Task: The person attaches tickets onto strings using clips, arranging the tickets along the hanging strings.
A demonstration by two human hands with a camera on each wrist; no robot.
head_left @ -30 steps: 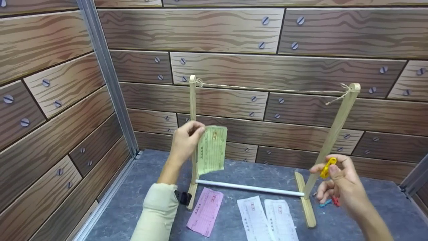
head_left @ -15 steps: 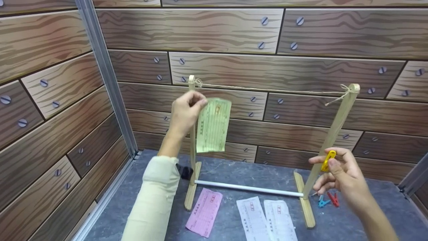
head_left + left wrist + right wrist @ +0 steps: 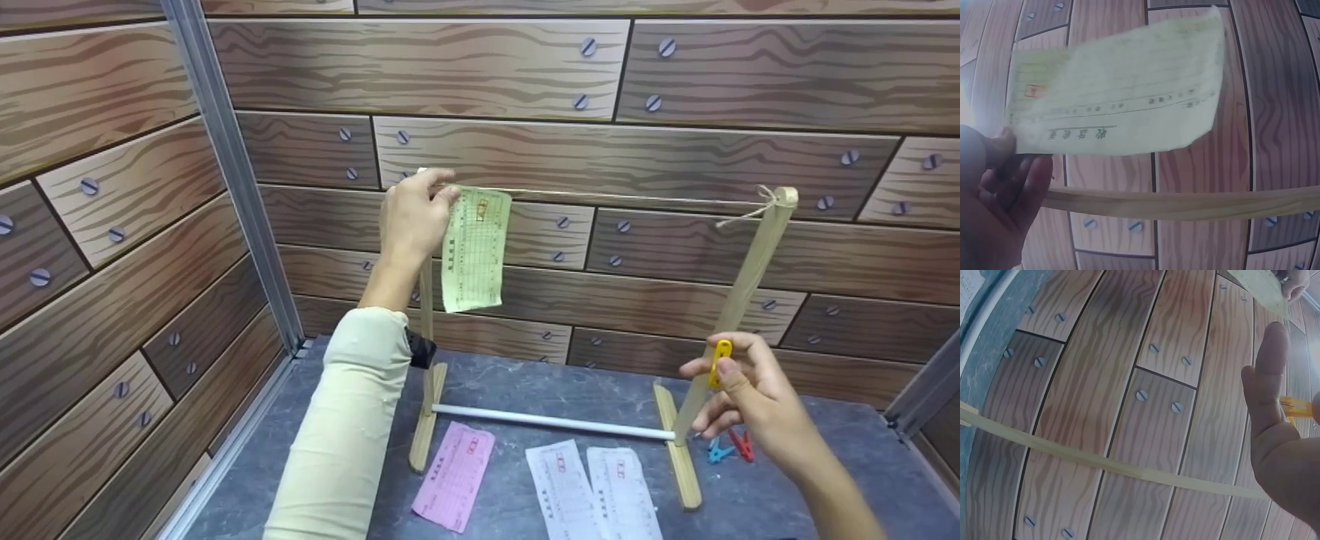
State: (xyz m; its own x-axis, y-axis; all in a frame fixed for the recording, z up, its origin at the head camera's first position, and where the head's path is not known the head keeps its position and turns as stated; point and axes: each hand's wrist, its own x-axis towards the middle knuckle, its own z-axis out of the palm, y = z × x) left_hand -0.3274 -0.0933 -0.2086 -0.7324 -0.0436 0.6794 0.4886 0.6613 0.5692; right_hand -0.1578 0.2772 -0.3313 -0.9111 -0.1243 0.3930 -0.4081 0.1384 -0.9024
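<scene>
My left hand [image 3: 416, 217] pinches a green printed paper slip [image 3: 476, 251] by its upper left corner. The slip hangs at the string [image 3: 622, 196], near the top of the left wooden post; its top edge overlaps the string's line in the head view. In the left wrist view, thumb and fingers grip one corner of the slip [image 3: 1129, 95]. My right hand [image 3: 757, 397] holds a yellow clothespin [image 3: 721, 363] between thumb and fingers, in front of the right post [image 3: 750, 292]. In the right wrist view the clothespin [image 3: 1296, 406] is partly hidden by the hand.
On the grey table lie a pink slip [image 3: 454, 476] and two white slips [image 3: 559, 487]. A blue clothespin [image 3: 720, 451] and a red clothespin [image 3: 742, 445] lie beside the right foot [image 3: 679, 450]. A white rod [image 3: 555, 421] joins the posts low down.
My left hand has raised the green slip from mid-post height up to the string. The right hand has shifted slightly up and left, still holding the yellow clothespin.
</scene>
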